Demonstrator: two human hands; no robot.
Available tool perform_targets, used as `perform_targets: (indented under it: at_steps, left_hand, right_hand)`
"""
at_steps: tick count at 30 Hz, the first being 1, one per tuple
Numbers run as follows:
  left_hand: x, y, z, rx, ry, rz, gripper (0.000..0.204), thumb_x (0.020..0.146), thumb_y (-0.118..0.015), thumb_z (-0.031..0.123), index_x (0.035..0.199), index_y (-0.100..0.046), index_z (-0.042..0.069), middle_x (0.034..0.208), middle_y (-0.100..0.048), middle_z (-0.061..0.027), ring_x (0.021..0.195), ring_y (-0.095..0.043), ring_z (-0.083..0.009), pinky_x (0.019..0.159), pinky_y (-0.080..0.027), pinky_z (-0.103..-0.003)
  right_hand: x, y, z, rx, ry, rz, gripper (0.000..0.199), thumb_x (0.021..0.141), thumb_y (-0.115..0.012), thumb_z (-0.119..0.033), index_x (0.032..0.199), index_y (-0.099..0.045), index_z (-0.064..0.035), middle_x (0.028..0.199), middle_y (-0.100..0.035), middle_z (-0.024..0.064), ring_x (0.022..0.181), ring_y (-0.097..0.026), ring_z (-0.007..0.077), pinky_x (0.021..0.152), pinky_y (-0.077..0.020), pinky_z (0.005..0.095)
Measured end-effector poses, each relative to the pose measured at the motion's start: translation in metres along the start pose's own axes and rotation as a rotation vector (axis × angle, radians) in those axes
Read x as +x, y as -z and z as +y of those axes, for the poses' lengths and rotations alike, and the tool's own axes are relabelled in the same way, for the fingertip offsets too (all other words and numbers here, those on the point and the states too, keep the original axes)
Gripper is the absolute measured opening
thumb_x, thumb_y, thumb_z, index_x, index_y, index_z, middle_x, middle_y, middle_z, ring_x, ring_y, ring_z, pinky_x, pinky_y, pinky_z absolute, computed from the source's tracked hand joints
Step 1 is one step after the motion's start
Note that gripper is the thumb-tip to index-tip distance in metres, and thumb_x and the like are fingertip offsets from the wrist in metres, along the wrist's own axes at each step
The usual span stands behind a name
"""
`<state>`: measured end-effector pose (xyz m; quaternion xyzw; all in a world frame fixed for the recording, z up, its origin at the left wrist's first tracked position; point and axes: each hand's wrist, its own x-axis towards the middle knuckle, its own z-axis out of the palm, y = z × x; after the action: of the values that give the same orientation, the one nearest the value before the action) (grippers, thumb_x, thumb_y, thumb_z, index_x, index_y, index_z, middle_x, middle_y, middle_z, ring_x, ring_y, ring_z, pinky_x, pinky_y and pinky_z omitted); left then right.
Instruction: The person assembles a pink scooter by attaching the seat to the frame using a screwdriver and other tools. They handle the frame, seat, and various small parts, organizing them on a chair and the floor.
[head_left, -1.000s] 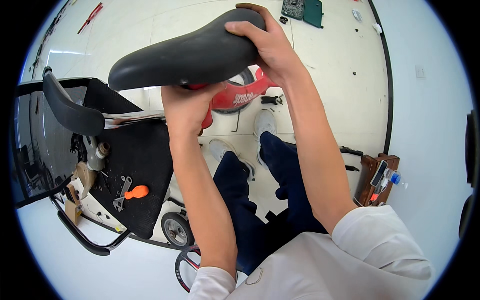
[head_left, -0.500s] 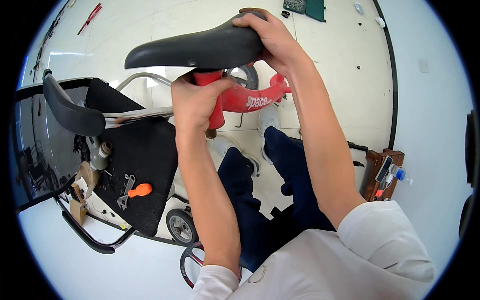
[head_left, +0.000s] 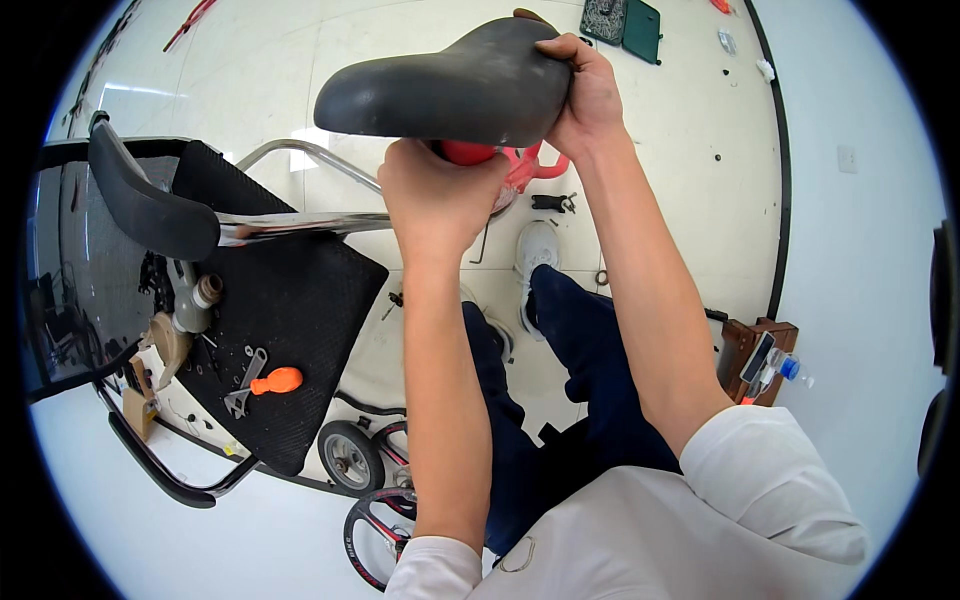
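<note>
Gripping broad end of black saddle [head_left: 450, 90], upper middle of view: right hand [head_left: 592, 95], curled. Left hand [head_left: 440, 195] wrapped round red frame [head_left: 520, 170] beneath.

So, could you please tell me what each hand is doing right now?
Left hand: closed around the red frame, just under the saddle.
Right hand: holding the saddle's wide end.

pale tiled floor [head_left: 685, 215] | bluish-white wall [head_left: 860, 290] | dark skirting [head_left: 785, 190] | black chair [head_left: 300, 300]
</note>
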<state>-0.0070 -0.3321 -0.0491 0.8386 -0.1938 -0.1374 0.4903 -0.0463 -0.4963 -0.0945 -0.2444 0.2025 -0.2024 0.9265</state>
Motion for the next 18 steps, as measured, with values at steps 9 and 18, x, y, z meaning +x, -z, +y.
perform_targets:
  at_steps: [9, 18]
  left_hand:
    - [-0.003, 0.007, 0.016, 0.017, 0.137, -0.054, 0.026, 0.063, -0.078, 0.017, 0.080, -0.072, -0.002, 0.074, -0.072, -0.0159, 0.067, -0.071, -0.0278, 0.066, -0.055, -0.035]
    - [0.000, 0.019, -0.008, 0.006, -0.052, -0.146, 0.030, 0.069, -0.081, 0.009, 0.094, -0.069, -0.001, 0.078, -0.071, -0.0088, 0.067, -0.065, -0.0173, 0.062, -0.052, -0.033]
  right_hand:
    - [-0.003, -0.006, -0.002, -0.003, 0.020, 0.138, 0.037, 0.091, -0.050, -0.016, 0.124, -0.060, -0.0037, 0.112, -0.066, 0.0139, 0.097, -0.066, 0.0258, 0.087, -0.0556, 0.0426]
    - [-0.003, -0.004, 0.009, 0.089, 0.032, -0.122, 0.046, 0.087, -0.050, -0.015, 0.130, -0.058, -0.0045, 0.112, -0.066, 0.0135, 0.098, -0.065, 0.0268, 0.092, -0.0535, 0.0409]
